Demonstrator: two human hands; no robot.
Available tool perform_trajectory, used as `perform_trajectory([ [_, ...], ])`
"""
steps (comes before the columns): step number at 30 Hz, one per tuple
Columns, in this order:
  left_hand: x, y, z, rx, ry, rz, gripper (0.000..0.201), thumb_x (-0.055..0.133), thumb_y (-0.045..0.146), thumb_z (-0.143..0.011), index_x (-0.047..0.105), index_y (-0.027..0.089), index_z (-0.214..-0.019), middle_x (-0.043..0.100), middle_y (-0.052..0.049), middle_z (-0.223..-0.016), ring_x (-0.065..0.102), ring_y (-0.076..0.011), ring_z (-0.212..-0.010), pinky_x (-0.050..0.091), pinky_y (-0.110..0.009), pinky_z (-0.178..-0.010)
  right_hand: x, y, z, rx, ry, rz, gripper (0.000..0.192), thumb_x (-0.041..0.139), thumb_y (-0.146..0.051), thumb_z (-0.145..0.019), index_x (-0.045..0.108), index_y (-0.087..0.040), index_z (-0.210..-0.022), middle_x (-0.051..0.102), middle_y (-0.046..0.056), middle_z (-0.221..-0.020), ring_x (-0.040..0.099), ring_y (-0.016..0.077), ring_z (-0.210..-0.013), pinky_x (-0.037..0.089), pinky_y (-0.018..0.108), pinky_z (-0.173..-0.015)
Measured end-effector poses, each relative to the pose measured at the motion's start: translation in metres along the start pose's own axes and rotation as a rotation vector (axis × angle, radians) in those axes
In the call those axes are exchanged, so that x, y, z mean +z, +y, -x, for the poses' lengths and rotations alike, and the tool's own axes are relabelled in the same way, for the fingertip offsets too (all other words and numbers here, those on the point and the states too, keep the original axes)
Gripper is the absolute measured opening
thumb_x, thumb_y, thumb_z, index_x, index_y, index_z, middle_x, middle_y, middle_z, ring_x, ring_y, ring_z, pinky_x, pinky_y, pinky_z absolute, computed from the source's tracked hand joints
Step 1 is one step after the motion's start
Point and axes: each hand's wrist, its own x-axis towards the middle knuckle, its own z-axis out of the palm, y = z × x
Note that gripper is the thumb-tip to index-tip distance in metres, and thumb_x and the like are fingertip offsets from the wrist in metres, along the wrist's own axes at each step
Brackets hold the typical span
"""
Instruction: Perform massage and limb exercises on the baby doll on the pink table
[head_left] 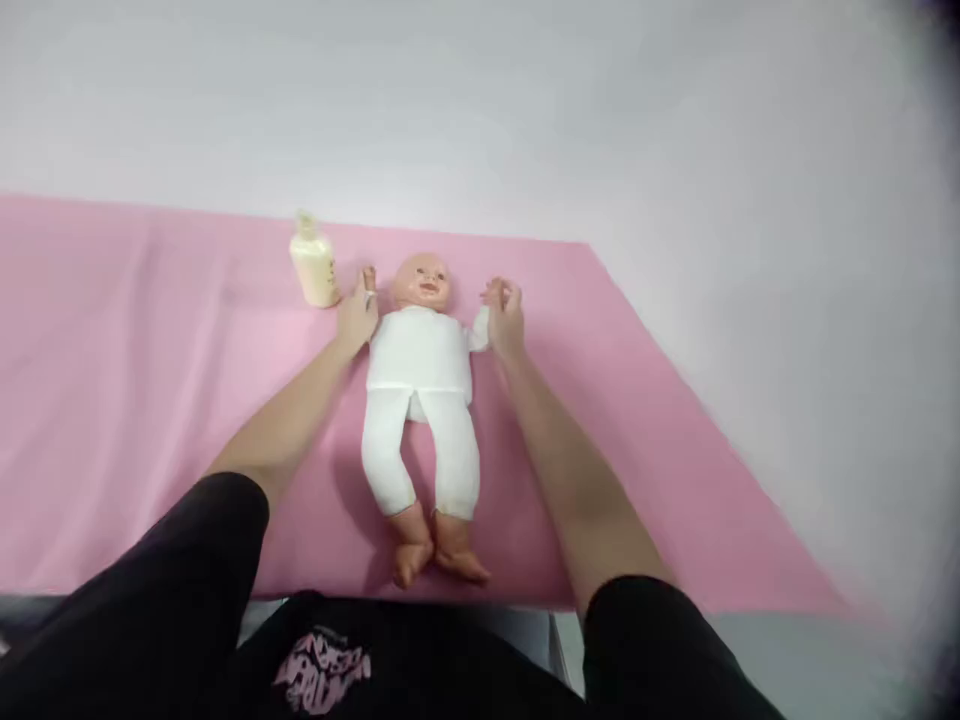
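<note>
A baby doll (pixel 420 350) in a white top and white trousers lies on its back on a pink cloth (pixel 600 400), head away from me and bare feet toward me. My left hand (pixel 358 316) is closed around the doll's raised arm on the left, near the wrist, with the small hand showing above my fingers. On the other side my right hand (pixel 507 318) grips the doll's other arm close to its hand. Both doll arms are bent up beside the head. Part of each sleeve is covered by my fingers.
A pale yellow pump bottle (pixel 316 268) stands on the cloth just beyond my left hand. Folds run through the cloth at the left. A plain white surface (pixel 480 120) lies past the cloth's far edge.
</note>
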Motion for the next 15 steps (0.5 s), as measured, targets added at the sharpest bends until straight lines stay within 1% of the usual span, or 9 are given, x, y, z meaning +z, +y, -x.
perform_trajectory([
  [1, 0.0, -0.001, 0.0, -0.01, -0.015, 0.008, 0.062, 0.048, 0.04, -0.104, 0.04, 0.013, -0.159, 0.064, -0.022, -0.143, 0.061, -0.038, -0.134, 0.04, -0.054, -0.118, 0.0, 0.003, 0.001, 0.034, -0.051, 0.045, 0.051, 0.036, -0.064, -0.099, 0.056, -0.021, -0.118, 0.073, 0.012, -0.118, 0.068, 0.0195, -0.107, 0.048, 0.036, -0.104],
  [3, 0.002, -0.004, 0.0, -0.024, -0.027, 0.037, 0.06, 0.051, 0.044, -0.103, 0.045, 0.016, -0.156, 0.067, -0.02, -0.139, 0.063, -0.0379, -0.132, 0.041, -0.054, -0.118, 0.001, 0.009, 0.003, 0.084, -0.125, 0.103, 0.049, 0.035, -0.062, -0.099, 0.061, -0.021, -0.106, 0.074, 0.012, -0.116, 0.066, 0.0212, -0.109, 0.047, 0.039, -0.107],
  [6, 0.006, -0.01, -0.002, -0.043, 0.003, 0.109, 0.063, 0.057, 0.051, -0.1, 0.049, 0.017, -0.152, 0.068, -0.019, -0.136, 0.063, -0.0391, -0.131, 0.04, -0.056, -0.119, 0.002, 0.016, 0.002, 0.109, -0.165, 0.105, 0.049, 0.035, -0.061, -0.099, 0.062, -0.021, -0.099, 0.074, 0.012, -0.114, 0.065, 0.0219, -0.113, 0.046, 0.041, -0.11],
  [8, 0.009, -0.014, -0.003, -0.011, 0.067, 0.196, 0.067, 0.061, 0.057, -0.097, 0.05, 0.018, -0.149, 0.065, -0.02, -0.14, 0.06, -0.0391, -0.135, 0.037, -0.056, -0.121, 0.004, 0.017, 0.001, 0.101, -0.131, 0.053, 0.048, 0.037, -0.061, -0.098, 0.061, -0.02, -0.108, 0.073, 0.012, -0.116, 0.065, 0.0216, -0.117, 0.045, 0.043, -0.113],
  [10, 0.01, -0.014, -0.002, 0.079, 0.16, 0.292, 0.072, 0.066, 0.061, -0.092, 0.049, 0.02, -0.148, 0.059, -0.02, -0.148, 0.054, -0.0375, -0.141, 0.036, -0.053, -0.123, 0.006, 0.012, 0.003, 0.048, -0.083, -0.017, 0.051, 0.042, -0.061, -0.097, 0.055, -0.02, -0.125, 0.069, 0.014, -0.128, 0.064, 0.0216, -0.123, 0.043, 0.045, -0.116],
  [12, 0.007, -0.006, 0.004, 0.184, 0.234, 0.358, 0.078, 0.072, 0.061, -0.088, 0.045, 0.022, -0.149, 0.055, -0.019, -0.151, 0.053, -0.0352, -0.142, 0.038, -0.05, -0.121, 0.006, 0.001, 0.009, -0.083, -0.07, -0.084, 0.058, 0.047, -0.059, -0.096, 0.044, -0.022, -0.141, 0.059, 0.016, -0.145, 0.062, 0.0217, -0.13, 0.043, 0.046, -0.119],
  [13, 0.004, 0.001, 0.008, 0.229, 0.255, 0.368, 0.078, 0.074, 0.059, -0.086, 0.046, 0.021, -0.148, 0.056, -0.019, -0.149, 0.055, -0.0341, -0.139, 0.041, -0.048, -0.118, 0.006, -0.006, 0.015, -0.163, -0.077, -0.106, 0.061, 0.049, -0.058, -0.097, 0.039, -0.024, -0.146, 0.054, 0.016, -0.151, 0.061, 0.0221, -0.133, 0.043, 0.047, -0.119],
  [14, 0.0, 0.009, 0.015, 0.268, 0.26, 0.362, 0.075, 0.076, 0.057, -0.086, 0.048, 0.021, -0.146, 0.06, -0.018, -0.144, 0.059, -0.0329, -0.134, 0.044, -0.046, -0.114, 0.006, -0.014, 0.022, -0.241, -0.09, -0.114, 0.062, 0.051, -0.056, -0.097, 0.036, -0.025, -0.149, 0.051, 0.016, -0.155, 0.06, 0.023, -0.135, 0.043, 0.048, -0.119],
  [15, -0.004, 0.018, 0.022, 0.305, 0.254, 0.343, 0.067, 0.075, 0.053, -0.086, 0.052, 0.02, -0.141, 0.065, -0.017, -0.136, 0.064, -0.0315, -0.126, 0.047, -0.045, -0.11, 0.005, -0.022, 0.031, -0.302, -0.101, -0.113, 0.063, 0.051, -0.054, -0.097, 0.034, -0.025, -0.151, 0.05, 0.016, -0.155, 0.059, 0.0244, -0.136, 0.044, 0.05, -0.119],
])
